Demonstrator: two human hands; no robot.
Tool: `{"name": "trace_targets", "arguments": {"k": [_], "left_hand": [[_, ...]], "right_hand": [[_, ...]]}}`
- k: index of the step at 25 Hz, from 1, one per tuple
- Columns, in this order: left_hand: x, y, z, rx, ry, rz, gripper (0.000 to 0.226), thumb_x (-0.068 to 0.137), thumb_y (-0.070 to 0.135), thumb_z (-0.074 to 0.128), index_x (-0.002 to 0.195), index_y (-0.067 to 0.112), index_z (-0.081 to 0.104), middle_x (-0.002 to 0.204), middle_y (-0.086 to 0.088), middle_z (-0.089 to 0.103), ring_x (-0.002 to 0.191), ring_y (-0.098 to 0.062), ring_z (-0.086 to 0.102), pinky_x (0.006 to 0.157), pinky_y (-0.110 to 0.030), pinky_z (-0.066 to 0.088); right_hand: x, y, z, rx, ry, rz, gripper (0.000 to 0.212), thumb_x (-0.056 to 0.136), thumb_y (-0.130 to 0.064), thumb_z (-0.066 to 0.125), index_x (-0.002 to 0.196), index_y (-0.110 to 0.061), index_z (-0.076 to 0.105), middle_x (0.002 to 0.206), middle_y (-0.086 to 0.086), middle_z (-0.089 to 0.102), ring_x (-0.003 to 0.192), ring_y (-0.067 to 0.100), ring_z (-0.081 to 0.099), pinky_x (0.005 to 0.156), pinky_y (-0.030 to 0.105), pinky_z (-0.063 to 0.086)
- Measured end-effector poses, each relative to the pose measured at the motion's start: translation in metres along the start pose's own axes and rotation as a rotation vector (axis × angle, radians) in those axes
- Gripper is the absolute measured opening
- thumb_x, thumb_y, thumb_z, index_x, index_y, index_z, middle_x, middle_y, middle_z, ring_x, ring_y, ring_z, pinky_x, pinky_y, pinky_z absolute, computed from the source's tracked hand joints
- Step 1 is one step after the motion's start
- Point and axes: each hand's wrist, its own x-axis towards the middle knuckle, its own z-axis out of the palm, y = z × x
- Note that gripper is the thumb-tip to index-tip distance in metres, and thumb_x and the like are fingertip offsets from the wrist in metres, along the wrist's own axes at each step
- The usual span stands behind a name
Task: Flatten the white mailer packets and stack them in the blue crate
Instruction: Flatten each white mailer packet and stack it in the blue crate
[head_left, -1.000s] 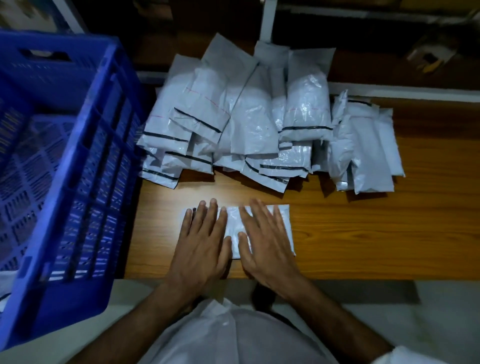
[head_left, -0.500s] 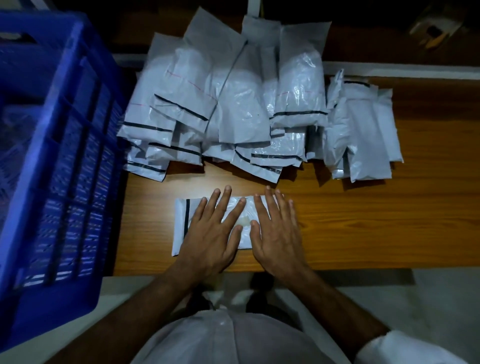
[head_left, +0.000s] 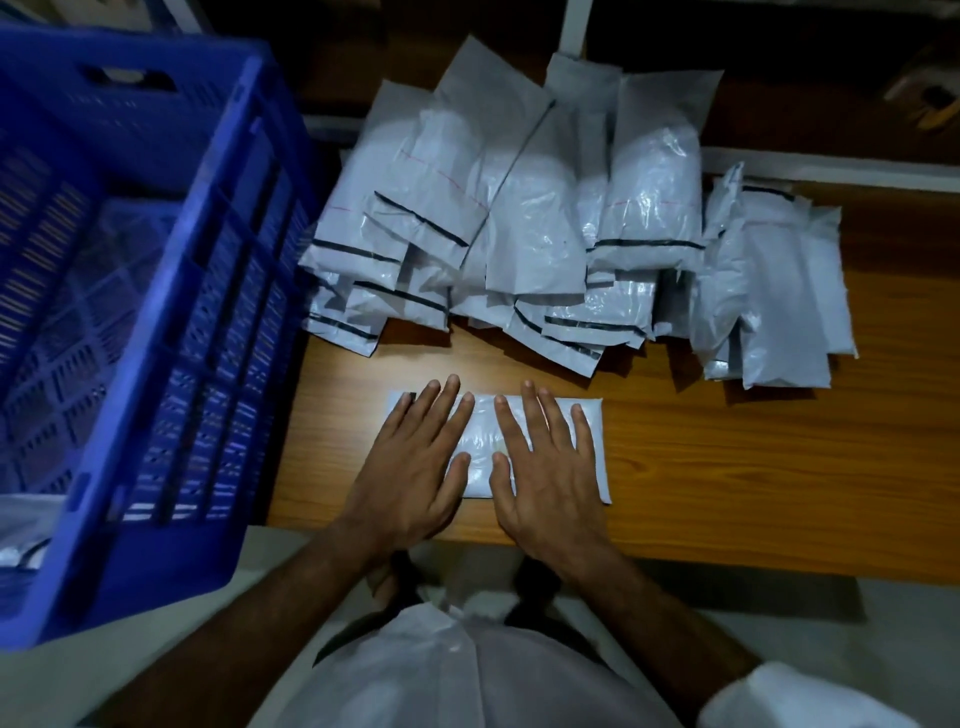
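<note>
One white mailer packet (head_left: 483, 447) lies flat on the wooden table near its front edge. My left hand (head_left: 415, 462) presses its left half with straight, spread fingers. My right hand (head_left: 545, 467) presses its right half the same way, and the two thumbs nearly meet over the packet's middle. Behind it, a heap of several white mailer packets (head_left: 519, 228) with black seal strips covers the back of the table. The blue crate (head_left: 171, 322) stands to the left, against the table's left edge.
A smaller bundle of white packets (head_left: 779, 301) lies at the right end of the heap. Bare wooden table (head_left: 753, 467) stretches to the right of my hands. A white packet (head_left: 21, 545) shows low inside the crate. Dark shelving runs behind the table.
Both hands have slid to the right along the packet, and now cover its left end and black strip, while its right end has come into sight. The camera view shifted.
</note>
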Motion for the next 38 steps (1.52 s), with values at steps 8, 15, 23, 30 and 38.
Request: {"name": "trace_targets", "arguments": {"k": [8,15,23,30,38], "left_hand": [[-0.007,-0.019,-0.017,0.107,-0.16,0.196,0.072,0.107,0.061,0.028,0.164,0.02,0.009,0.171,-0.007,-0.001,0.158,-0.022,-0.005,0.128,-0.043,0.003],[-0.013,-0.002,-0.053,0.185,-0.12,0.128,0.068,0.105,0.062,0.035,0.16,0.022,0.028,0.165,-0.008,0.028,0.152,-0.023,0.028,0.122,-0.044,0.029],[-0.022,0.029,-0.13,0.422,0.08,-0.081,0.1,0.084,0.012,0.077,0.163,0.021,0.016,0.164,-0.013,0.029,0.152,-0.029,0.029,0.12,-0.047,0.034],[-0.056,-0.003,-0.224,0.485,0.169,-0.142,0.073,0.091,0.016,0.039,0.162,0.024,0.022,0.164,-0.012,0.029,0.15,-0.029,0.031,0.121,-0.045,0.026],[-0.154,-0.175,-0.311,0.545,0.111,-0.094,0.074,0.089,0.014,0.028,0.162,0.024,0.025,0.165,-0.005,0.031,0.152,-0.023,0.029,0.122,-0.041,0.029]], "right_hand": [[-0.009,0.027,-0.017,0.17,-0.131,-0.107,0.077,0.098,-0.058,0.048,0.164,-0.027,0.026,0.174,0.003,0.011,0.161,0.018,0.008,0.129,0.054,-0.001],[-0.006,0.024,-0.035,0.104,-0.112,-0.135,0.079,0.091,-0.026,0.051,0.165,-0.026,0.024,0.172,0.008,0.018,0.159,0.023,0.016,0.128,0.057,0.014],[0.021,-0.005,-0.113,0.085,0.125,-0.317,0.086,0.086,-0.015,0.063,0.163,-0.019,0.027,0.167,0.013,0.032,0.157,0.028,0.026,0.125,0.056,0.02],[0.061,-0.086,-0.164,0.052,0.113,-0.416,0.076,0.088,-0.019,0.05,0.161,-0.018,0.034,0.164,0.015,0.038,0.154,0.03,0.033,0.122,0.053,0.016],[0.101,-0.282,-0.156,0.145,0.072,-0.487,0.076,0.081,-0.023,0.028,0.153,-0.014,0.049,0.157,0.02,0.047,0.148,0.034,0.043,0.121,0.054,0.02]]}}
